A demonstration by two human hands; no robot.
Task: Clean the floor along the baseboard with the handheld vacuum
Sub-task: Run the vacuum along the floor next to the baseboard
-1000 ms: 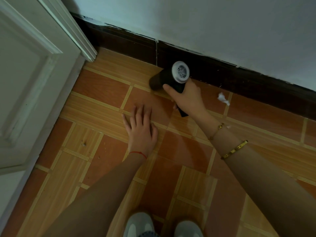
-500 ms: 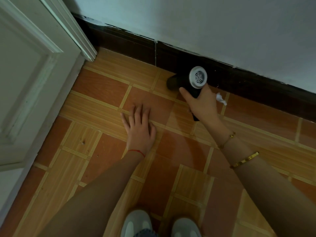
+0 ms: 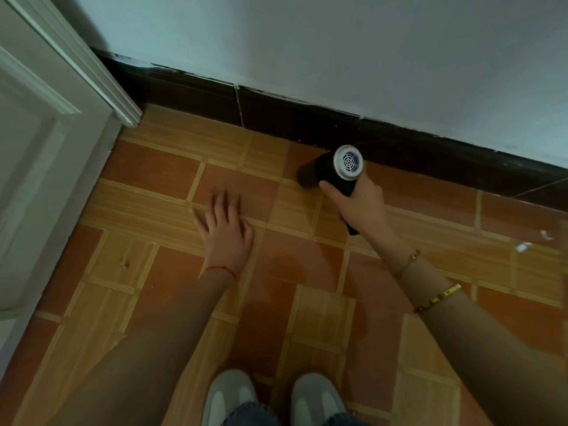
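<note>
Though nearest, two grey shoes [image 3: 270, 398] bear no readable writing. Farther on, left hand [image 3: 226, 230] flat on the tiled floor [image 3: 159, 176], fingers straight and spread. Right hand [image 3: 361, 204] curled round the one black handheld vacuum [image 3: 330, 173], nozzle on the floor just beside the dark baseboard [image 3: 307, 121]. Two white scraps [image 3: 524, 246] on open tiles to the right. White door [image 3: 33, 155] closing the left edge.

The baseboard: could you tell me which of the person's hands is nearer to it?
Right. The right hand holds the handheld vacuum close beside the dark baseboard, while the left hand rests flat on the tiled floor, farther out from the wall.
</note>
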